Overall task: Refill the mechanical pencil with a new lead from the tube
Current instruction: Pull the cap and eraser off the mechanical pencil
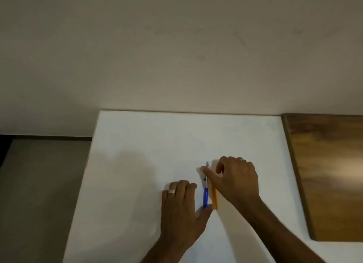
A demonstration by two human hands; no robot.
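2 bare hands rest on a white tabletop (137,164). Between them lies a blue mechanical pencil (205,197), its metal end pointing away from the person. An orange lead tube (214,198) lies just beside it, on the right hand's side. The left hand (181,205) lies flat and loose, its thumb touching the pencil's near end. The right hand (235,178) curls over both items, thumb tip on the pencil's upper part; whether it grips anything, I cannot tell. Both objects are probably light, rigid, smooth plastic, likely to roll; pinching mid-barrel seems best. The leads would be brittle. The tube's far end is hidden under the right hand.
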